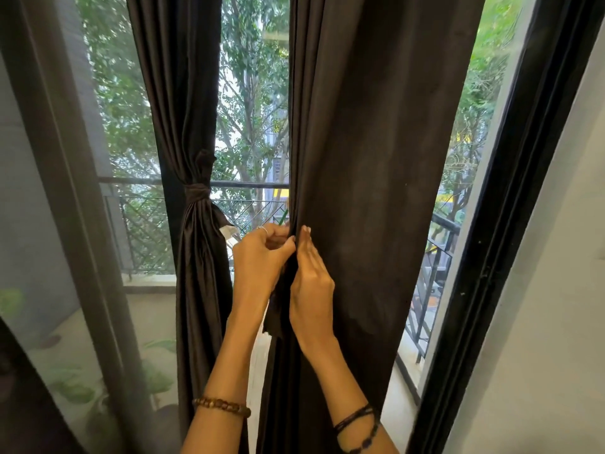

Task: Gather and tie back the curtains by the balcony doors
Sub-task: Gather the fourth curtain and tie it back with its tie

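The pale tiled balcony floor [154, 309] runs beyond the glass doors, light grey and smooth, seen through the gaps beside the hanging drapes. At its outer edge stands a black metal railing with a lattice lower panel [144, 231], rising from a low pale kerb. At the lower left, blurred behind the glass, large green leaves [157, 378] show above a dark rounded shape (perhaps a pot, too hazy to tell) low by the floor.
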